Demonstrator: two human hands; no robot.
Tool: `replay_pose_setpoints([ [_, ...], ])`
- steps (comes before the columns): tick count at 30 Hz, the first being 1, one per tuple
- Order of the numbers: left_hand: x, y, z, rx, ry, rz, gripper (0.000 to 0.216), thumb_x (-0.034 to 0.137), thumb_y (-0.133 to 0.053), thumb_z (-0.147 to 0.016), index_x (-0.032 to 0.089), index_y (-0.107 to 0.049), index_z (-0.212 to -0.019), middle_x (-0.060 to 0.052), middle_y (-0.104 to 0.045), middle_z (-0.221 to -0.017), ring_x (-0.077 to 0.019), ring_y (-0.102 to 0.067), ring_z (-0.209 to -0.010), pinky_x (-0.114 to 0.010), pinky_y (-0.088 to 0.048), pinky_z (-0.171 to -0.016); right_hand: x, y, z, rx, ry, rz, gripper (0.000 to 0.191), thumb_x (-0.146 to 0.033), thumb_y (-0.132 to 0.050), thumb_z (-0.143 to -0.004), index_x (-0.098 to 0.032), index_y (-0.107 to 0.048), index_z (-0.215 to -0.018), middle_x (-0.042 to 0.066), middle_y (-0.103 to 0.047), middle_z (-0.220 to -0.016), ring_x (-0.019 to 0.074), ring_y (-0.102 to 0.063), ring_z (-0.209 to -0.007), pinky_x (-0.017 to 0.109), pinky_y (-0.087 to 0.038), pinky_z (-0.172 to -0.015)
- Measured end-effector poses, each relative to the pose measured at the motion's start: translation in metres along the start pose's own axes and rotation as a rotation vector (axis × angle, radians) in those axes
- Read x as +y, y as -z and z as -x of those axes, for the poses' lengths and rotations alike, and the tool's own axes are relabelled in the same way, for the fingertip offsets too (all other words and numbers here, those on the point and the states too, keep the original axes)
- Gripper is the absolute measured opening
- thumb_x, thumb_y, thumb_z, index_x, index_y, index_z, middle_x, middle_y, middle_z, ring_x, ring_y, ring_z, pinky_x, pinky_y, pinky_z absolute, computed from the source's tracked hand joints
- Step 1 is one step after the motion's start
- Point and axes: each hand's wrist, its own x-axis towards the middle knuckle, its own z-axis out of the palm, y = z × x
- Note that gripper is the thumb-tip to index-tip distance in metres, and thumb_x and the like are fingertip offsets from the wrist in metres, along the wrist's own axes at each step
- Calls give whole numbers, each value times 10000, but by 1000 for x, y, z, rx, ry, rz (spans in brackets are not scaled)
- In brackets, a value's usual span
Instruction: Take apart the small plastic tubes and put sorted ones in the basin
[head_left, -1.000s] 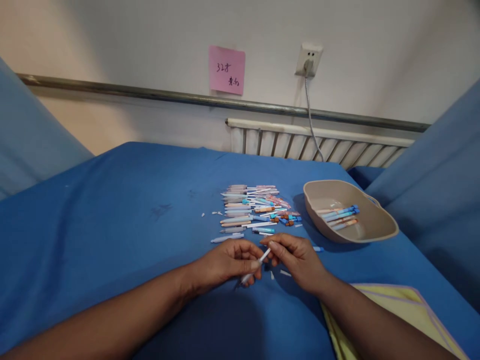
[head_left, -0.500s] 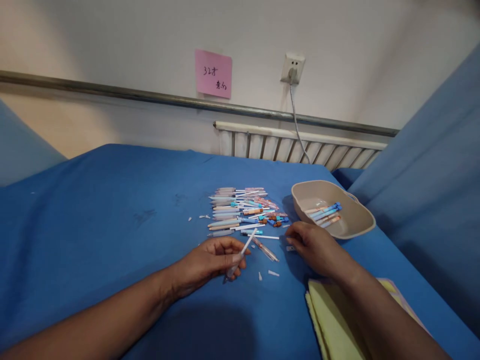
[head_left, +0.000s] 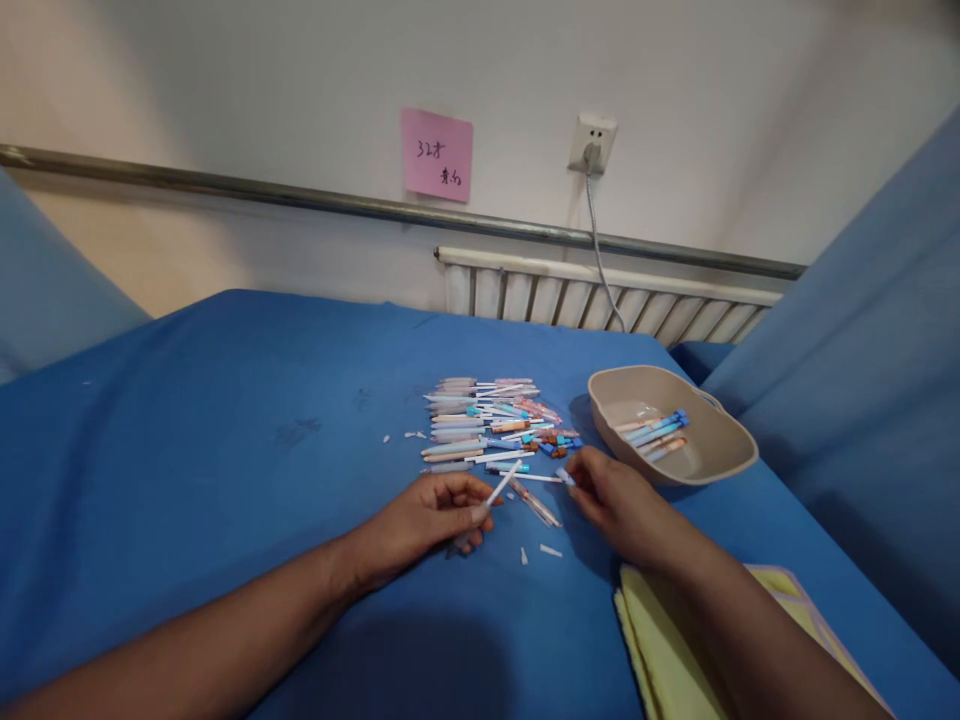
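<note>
My left hand [head_left: 442, 515] is closed around a pen, and its thin white refill [head_left: 504, 484] sticks out up and to the right. The pen's lower part is mostly hidden by my fingers. Between the fingertips of my right hand [head_left: 611, 500] is a small pale-blue pen part [head_left: 565, 477], too small to make out exactly. Ahead of both hands lie rows of pen parts: grey and beige barrels [head_left: 454, 435], white refills [head_left: 487, 458], and blue and brown caps [head_left: 551, 443]. Pinkish clear barrels [head_left: 536, 503] rest between my hands, close to small white tips [head_left: 550, 550].
A beige basket [head_left: 731, 450] holding several assembled pens [head_left: 652, 434] stands on the right. Below my right forearm lies a folded yellow towel [head_left: 656, 630]. Blue cloth [head_left: 225, 440] covers the table. Behind it are a radiator [head_left: 547, 295] and a plugged-in cable [head_left: 596, 230].
My right hand has lifted the small pale-blue part off the cloth and shifted slightly left. My left hand keeps its hold on the pen. The view has shifted a little.
</note>
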Motion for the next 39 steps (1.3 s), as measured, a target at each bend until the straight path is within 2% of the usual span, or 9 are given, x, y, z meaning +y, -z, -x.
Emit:
replay_pose_setpoints([
  [4,0,-1,-2,60,-60,-77,235,342,-689,-755,152,-658,-890,11,-591,-713,-95,-529,-599,-222,-432,-571,-4,-12,-4,26,43,-472,166,-326,-485,-896,-196,-568,-956,-6,-579,-727,132,-527,-632,234,-394,-580],
  [7,1,-1,-2,61,-67,-166,220,342,-657,-771,162,-665,-899,30,-557,-671,-88,-494,-564,-212,-405,-540,-3,-18,-6,53,4,-569,245,-390,-490,-897,-187,-621,-938,-35,-509,-605,118,-475,-559,229,-360,-542],
  [10,3,-3,0,54,-65,-272,241,355,-627,-794,177,-677,-948,35,-547,-654,-91,-476,-561,-207,-381,-532,-3,-19,-7,87,-21,-565,277,-415,-508,-886,-181,-655,-903,-42,-471,-557,114,-445,-526,229,-337,-516],
  [13,4,-4,1,48,-69,-336,268,376,-611,-808,180,-681,-978,37,-542,-651,-91,-465,-566,-203,-367,-532,-4,-17,-6,99,17,-536,262,-395,-516,-886,-184,-671,-890,-21,-522,-616,118,-471,-555,230,-360,-529],
  [17,6,-4,2,52,-98,-407,259,373,-584,-827,187,-694,-969,38,-551,-645,-91,-455,-555,-201,-367,-536,-7,-15,-6,109,137,-424,221,-331,-502,-906,-196,-676,-883,25,-625,-801,160,-568,-746,267,-425,-693],
  [23,8,-4,4,57,-214,-538,242,325,-556,-847,193,-705,-984,-10,-681,-847,-146,-573,-775,-243,-445,-720,-5,-15,-6,104,220,-269,189,-266,-493,-916,-201,-671,-910,45,-633,-839,175,-588,-805,292,-432,-761],
  [29,4,-2,3,81,-273,-585,238,297,-546,-854,184,-701,-995,-32,-702,-952,-172,-606,-869,-283,-457,-815,-6,-13,-3,91,250,-245,161,-251,-502,-915,-201,-654,-895,39,-629,-833,167,-584,-802,282,-429,-753],
  [34,4,-3,3,46,-286,-573,235,284,-539,-862,199,-695,-1015,-27,-700,-970,-171,-604,-891,-278,-458,-814,-7,-17,-3,70,227,-282,170,-265,-506,-912,-206,-661,-878,24,-627,-797,164,-579,-781,278,-421,-743],
  [39,2,-4,2,90,-252,-518,221,298,-539,-860,187,-694,-971,0,-673,-848,-138,-571,-772,-235,-449,-712,-5,-19,-4,124,113,-391,198,-310,-516,-903,-188,-661,-845,11,-606,-758,151,-561,-729,254,-407,-671],
])
